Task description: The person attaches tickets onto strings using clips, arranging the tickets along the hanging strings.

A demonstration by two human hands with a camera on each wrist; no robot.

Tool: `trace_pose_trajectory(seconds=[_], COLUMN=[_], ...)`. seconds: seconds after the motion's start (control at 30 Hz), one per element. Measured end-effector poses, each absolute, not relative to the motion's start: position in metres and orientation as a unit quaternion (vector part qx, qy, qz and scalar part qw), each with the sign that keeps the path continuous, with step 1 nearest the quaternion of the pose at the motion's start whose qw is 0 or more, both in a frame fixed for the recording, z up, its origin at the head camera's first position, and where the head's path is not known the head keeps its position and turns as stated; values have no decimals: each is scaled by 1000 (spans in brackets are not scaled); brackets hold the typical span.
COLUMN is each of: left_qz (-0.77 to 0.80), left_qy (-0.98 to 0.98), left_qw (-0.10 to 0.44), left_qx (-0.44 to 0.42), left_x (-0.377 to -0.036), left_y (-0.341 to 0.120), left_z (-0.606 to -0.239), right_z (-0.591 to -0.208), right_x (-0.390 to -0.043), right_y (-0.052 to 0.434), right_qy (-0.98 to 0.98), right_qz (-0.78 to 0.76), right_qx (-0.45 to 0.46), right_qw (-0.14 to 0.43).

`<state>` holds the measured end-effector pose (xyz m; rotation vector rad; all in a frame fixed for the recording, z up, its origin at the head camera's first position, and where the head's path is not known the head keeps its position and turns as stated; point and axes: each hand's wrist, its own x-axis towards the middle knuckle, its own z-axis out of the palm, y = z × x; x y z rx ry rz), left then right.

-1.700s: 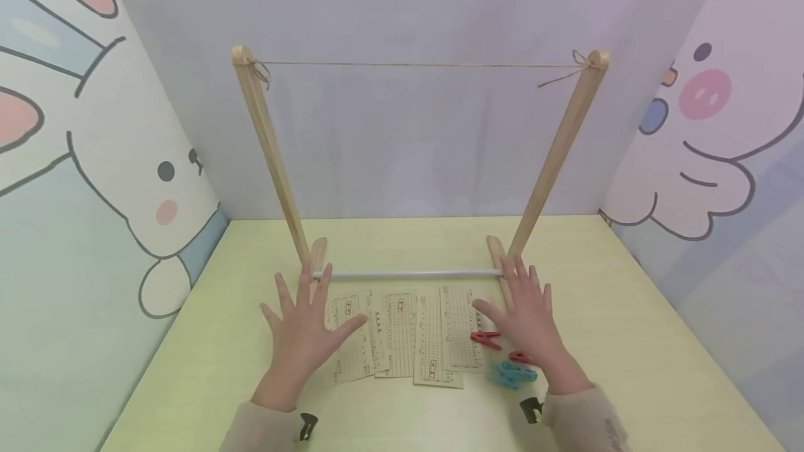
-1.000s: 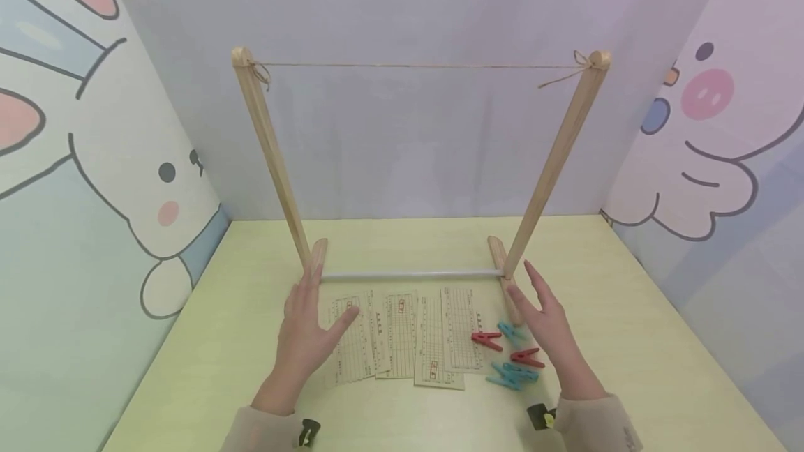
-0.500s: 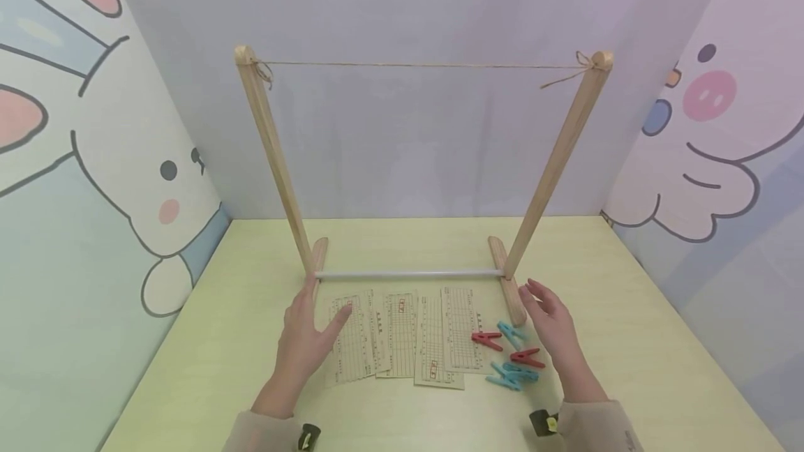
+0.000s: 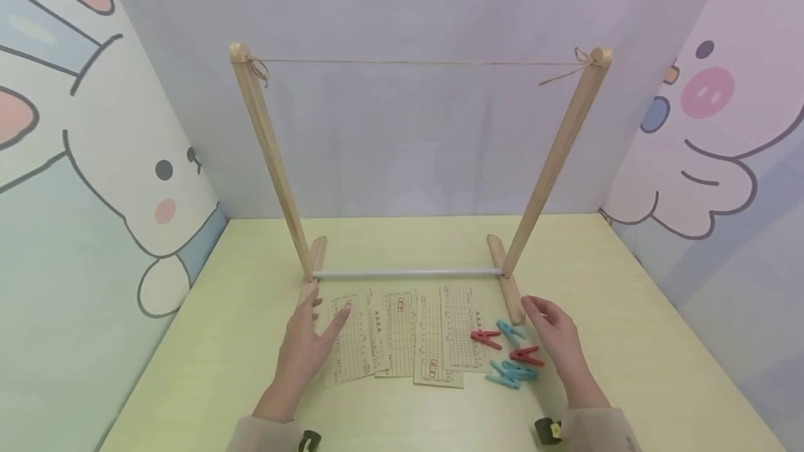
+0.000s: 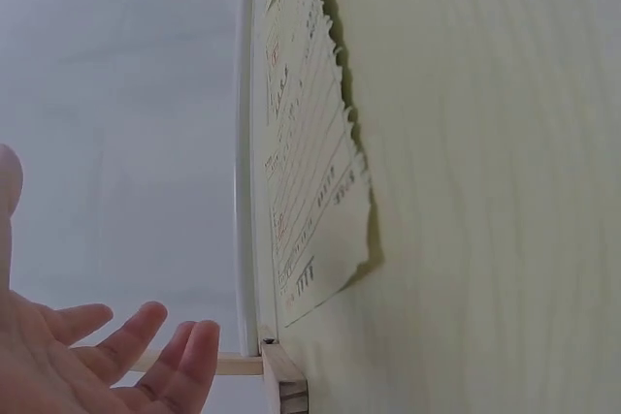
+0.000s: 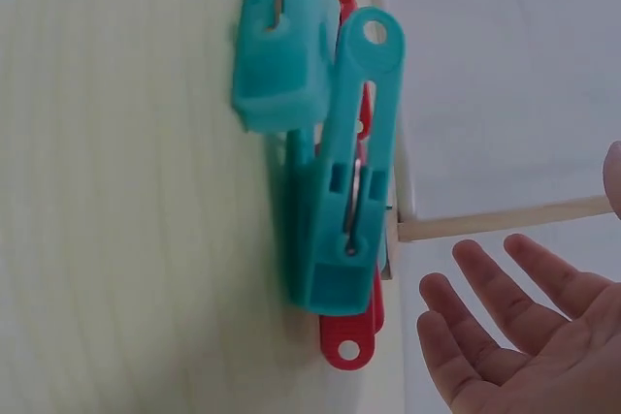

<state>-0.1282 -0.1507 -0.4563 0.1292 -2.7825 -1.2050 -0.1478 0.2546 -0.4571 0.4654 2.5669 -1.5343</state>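
My left hand (image 4: pixel 303 344) hovers by the leftmost printed paper slip (image 4: pixel 353 337), fingers relaxed and holding nothing. Several such slips lie side by side on the table, overlapping; the left wrist view shows a ragged edge on the near slip (image 5: pixel 315 162). My right hand (image 4: pixel 557 333) is just right of a small pile of clothespins, its fingers loosely bent around nothing. In that pile are a red clothespin (image 4: pixel 526 356), a teal clothespin (image 4: pixel 511 332) and more teal ones (image 4: pixel 518 371). Another red clothespin (image 4: pixel 486 339) overlaps the rightmost slip (image 4: pixel 461 330). Teal clothespins (image 6: pixel 349 172) loom large in the right wrist view.
Behind the slips stands a wooden frame with a left post (image 4: pixel 270 159), a right post (image 4: pixel 555 166) and a white crossbar (image 4: pixel 408 273). Twine (image 4: pixel 402 61) is tied between the post tops. Cartoon-printed walls enclose the pale table (image 4: pixel 628 340) on three sides.
Both hands were spread wide over the frame's feet. They have drawn back toward me and their fingers have relaxed; the right hand also shifted right, uncovering clothespins. Slips and clothespins stayed put.
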Motion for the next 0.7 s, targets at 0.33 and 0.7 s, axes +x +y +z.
trace_pose_trajectory(seconds=[0.33,0.7], left_qz=[-398,-392], left_qy=[-915,-915], left_qw=[36,-1], left_qx=[47,100], left_x=[-128,-128], left_y=[-153,-156], left_z=[-469,-479], right_z=[-471,-475], right_x=[-147,-149], right_y=[260,263], right_qy=[860,862], right_qz=[-478,-467], right_qx=[165,178], right_qw=[73,85])
